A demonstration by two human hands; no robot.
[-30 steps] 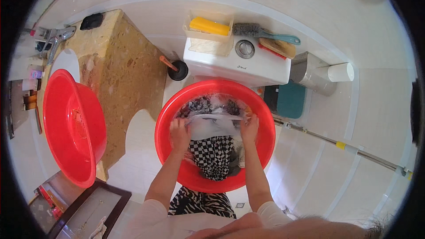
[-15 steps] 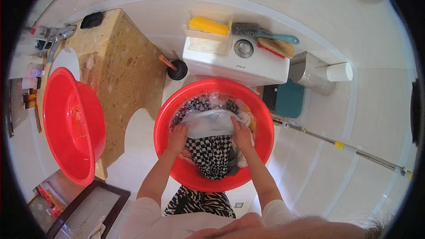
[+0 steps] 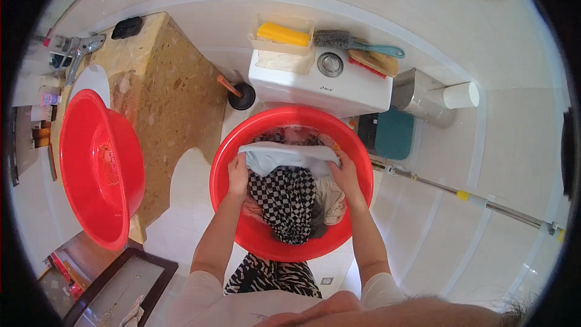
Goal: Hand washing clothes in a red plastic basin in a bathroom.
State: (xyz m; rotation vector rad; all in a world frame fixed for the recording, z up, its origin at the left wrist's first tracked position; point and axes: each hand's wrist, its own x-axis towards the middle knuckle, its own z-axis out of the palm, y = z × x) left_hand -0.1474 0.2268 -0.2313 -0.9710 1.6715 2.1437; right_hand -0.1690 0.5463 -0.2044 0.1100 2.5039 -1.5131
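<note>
A large red basin (image 3: 296, 255) in front of me holds wet laundry and sudsy water. My left hand (image 3: 238, 175) grips one end of a pale bluish-white cloth (image 3: 284, 156). The opposite end is pinched by my right hand (image 3: 345, 172), so the cloth hangs stretched between them, above the water. Below it, a black-and-white checkered cloth (image 3: 281, 197) lies bunched in the near half of the basin. Beside that, close to my right hand, is a crumpled beige cloth (image 3: 331, 201). What sort of garment the pale cloth is cannot be made out.
Left, a second red basin (image 3: 118, 230) stands tilted on a stone counter (image 3: 175, 85). Beyond the laundry is a white cistern (image 3: 284, 85) carrying a brush (image 3: 363, 44) and a box with a yellow item (image 3: 282, 34). A plunger (image 3: 243, 97) and a metal bin (image 3: 411, 91) flank it.
Both hands have lifted the pale cloth out of the water and moved slightly farther apart, pulling it into a stretched band. More of the beige cloth now shows.
</note>
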